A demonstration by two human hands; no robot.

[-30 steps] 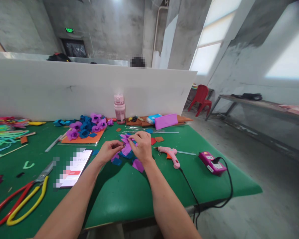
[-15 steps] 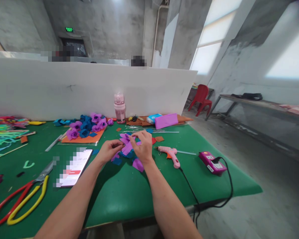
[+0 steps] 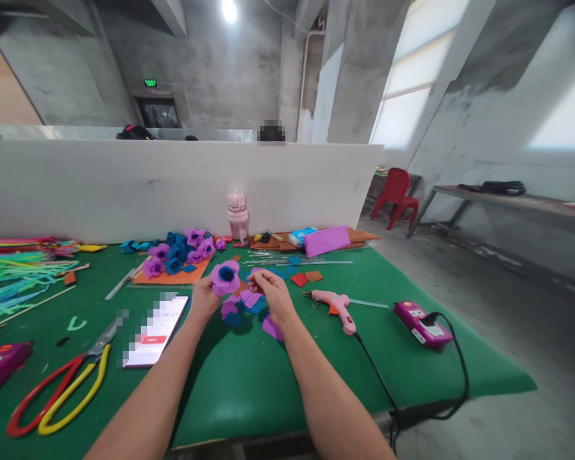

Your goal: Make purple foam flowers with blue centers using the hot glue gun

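A purple paper flower [image 3: 219, 282] with a dark blue centre is held up by its base in my left hand [image 3: 205, 299], whose fingers are closed behind it. Just to the right, my right hand [image 3: 275, 297] is pinched, and a bit of purple paper petal [image 3: 255, 273] shows at its fingertips. Beneath both hands lie loose purple petals [image 3: 250, 299] and blue paper pieces [image 3: 233, 319]. One more purple piece [image 3: 272, 328] lies partly behind my right wrist. A pink glue gun [image 3: 333, 303] rests on the green table, right of my right hand.
Finished flowers [image 3: 175, 249] sit on an orange sheet [image 3: 167, 275] at the back left. A phone [image 3: 159, 332] and scissors [image 3: 71, 380] lie left of my arm. A pink bottle [image 3: 238, 220] stands by the white partition [image 3: 172, 185]. A corded purple power strip [image 3: 421, 324] is at right.
My left hand has shifted left and now shows the flower's blue centre towards me. My right hand has drawn apart from it. The view has tilted up slightly.
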